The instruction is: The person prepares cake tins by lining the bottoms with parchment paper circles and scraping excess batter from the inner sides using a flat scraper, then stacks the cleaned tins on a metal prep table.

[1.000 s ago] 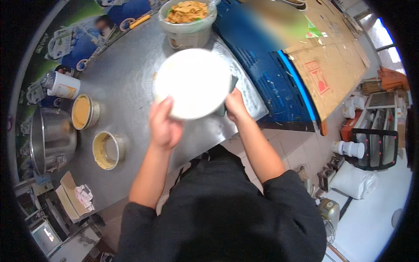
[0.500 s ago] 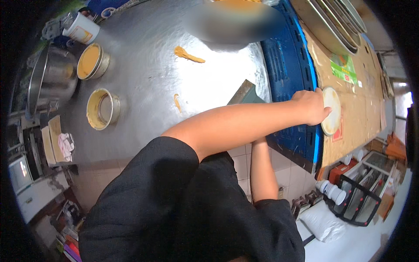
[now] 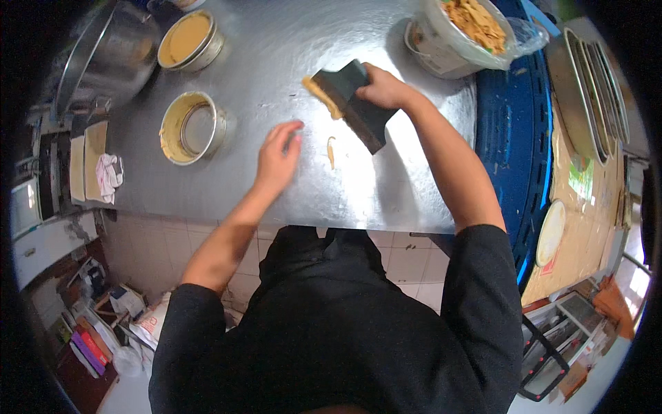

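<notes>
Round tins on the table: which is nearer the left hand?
The tin lower in view, hollow with tan-smeared walls. The upper tin, farther from the left hand, shows a tan top.

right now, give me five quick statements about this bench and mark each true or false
1. The right hand holds a dark scraper. True.
2. The left hand grips a round tin. False: the left hand holds nothing.
3. A pale round disc lies on the cardboard. True.
4. Both round tins are full. False: the farther tin is filled, the nearer tin only smeared inside.
5. The bucket stands left of the scraper. False: it stands right.
</notes>
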{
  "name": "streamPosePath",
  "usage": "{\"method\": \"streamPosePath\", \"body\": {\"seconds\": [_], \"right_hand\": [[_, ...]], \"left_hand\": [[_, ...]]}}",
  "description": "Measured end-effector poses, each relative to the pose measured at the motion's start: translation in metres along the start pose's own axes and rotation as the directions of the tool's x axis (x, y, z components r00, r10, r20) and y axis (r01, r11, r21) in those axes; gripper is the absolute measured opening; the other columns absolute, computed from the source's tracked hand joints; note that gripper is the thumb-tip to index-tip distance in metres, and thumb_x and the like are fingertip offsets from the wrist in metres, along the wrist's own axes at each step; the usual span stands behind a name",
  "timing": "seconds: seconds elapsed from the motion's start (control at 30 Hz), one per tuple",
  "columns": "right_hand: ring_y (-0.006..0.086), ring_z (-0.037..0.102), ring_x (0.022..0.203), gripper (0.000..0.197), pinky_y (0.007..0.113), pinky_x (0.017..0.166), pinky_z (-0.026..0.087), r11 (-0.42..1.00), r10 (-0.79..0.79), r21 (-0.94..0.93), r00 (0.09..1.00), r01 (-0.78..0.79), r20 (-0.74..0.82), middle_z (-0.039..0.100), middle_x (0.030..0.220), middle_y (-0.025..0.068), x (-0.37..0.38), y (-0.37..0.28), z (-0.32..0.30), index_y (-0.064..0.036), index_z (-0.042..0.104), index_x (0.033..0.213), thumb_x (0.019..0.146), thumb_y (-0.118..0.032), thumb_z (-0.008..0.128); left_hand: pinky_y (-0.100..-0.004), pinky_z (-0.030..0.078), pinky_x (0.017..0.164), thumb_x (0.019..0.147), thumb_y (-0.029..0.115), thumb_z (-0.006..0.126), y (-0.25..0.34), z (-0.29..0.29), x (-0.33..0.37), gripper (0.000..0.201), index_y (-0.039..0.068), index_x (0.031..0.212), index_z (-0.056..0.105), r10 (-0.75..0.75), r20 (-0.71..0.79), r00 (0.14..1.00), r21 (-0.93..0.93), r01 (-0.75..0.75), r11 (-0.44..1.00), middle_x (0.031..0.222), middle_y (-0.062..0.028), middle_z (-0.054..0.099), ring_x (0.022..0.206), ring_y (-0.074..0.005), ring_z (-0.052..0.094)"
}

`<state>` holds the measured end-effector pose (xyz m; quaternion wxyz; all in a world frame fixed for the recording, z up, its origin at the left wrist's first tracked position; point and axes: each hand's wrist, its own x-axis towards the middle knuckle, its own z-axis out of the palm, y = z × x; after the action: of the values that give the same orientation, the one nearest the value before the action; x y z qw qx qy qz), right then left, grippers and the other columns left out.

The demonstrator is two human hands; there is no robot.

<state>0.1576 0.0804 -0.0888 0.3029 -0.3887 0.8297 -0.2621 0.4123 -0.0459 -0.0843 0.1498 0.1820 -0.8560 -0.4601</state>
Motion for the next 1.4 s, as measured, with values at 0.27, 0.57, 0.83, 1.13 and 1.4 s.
{"method": "streamPosePath", "body": {"seconds": [0.27,0.57,0.83,1.13,1.4], "right_hand": [[0.0226,0.057,0.092,0.041,0.034,0.080,0.047,0.692,0.501,0.686,0.834,-0.224,-0.233,0.058,0.104,0.0147,-0.174,-0.013,0.063,0.0043,0.046,0.114,0.074,-0.003,0.053],[0.0207,0.057,0.083,0.037,0.033,0.074,0.047,0.476,0.655,0.879,0.659,0.020,-0.369,0.058,0.097,0.0121,-0.085,-0.066,0.176,0.0020,0.046,0.111,0.076,-0.001,0.055],[0.0173,0.057,0.081,0.033,0.029,0.071,0.047,0.566,0.481,0.795,0.696,0.218,-0.533,0.059,0.092,0.0093,-0.083,-0.082,0.005,0.0014,0.049,0.104,0.072,-0.002,0.057],[0.0223,0.059,0.072,0.029,0.034,0.066,0.048,0.861,0.381,0.502,0.549,0.081,-0.744,0.062,0.085,0.0126,-0.124,-0.026,-0.257,0.0049,0.056,0.098,0.072,-0.006,0.059],[0.0189,0.056,0.063,0.025,0.032,0.059,0.045,0.830,0.468,0.556,0.592,-0.040,-0.656,0.061,0.073,0.0097,-0.107,-0.029,-0.261,0.0028,0.061,0.083,0.073,-0.020,0.062]], "left_hand": [[-0.0403,0.014,0.110,0.088,0.025,0.050,-0.077,0.008,0.051,0.045,0.010,0.130,0.044,0.119,0.044,0.992,0.349,-0.127,0.929,0.142,-0.0159,0.029,0.133,-0.0271,0.024],[-0.0415,0.016,0.109,0.088,0.025,0.049,-0.060,0.042,0.060,0.041,0.008,0.125,0.049,0.326,0.301,0.896,0.070,-0.361,0.930,0.138,-0.0137,0.037,0.131,-0.0270,0.029],[-0.0378,0.030,0.104,0.087,0.007,0.045,0.069,0.047,0.137,0.035,0.004,0.121,0.051,0.545,0.106,0.832,-0.137,-0.531,0.837,0.133,-0.0146,0.042,0.125,-0.0301,0.037],[-0.0413,0.025,0.105,0.091,0.024,0.041,0.217,0.162,0.303,0.041,0.001,0.125,0.046,0.473,-0.209,0.856,0.245,-0.422,0.873,0.134,-0.0201,0.040,0.126,-0.0334,0.034],[-0.0544,0.005,0.107,0.092,0.033,0.036,0.221,0.138,0.246,0.052,-0.002,0.131,0.036,0.411,-0.150,0.899,0.069,-0.405,0.912,0.142,-0.0199,0.025,0.135,-0.0314,0.018]]}}
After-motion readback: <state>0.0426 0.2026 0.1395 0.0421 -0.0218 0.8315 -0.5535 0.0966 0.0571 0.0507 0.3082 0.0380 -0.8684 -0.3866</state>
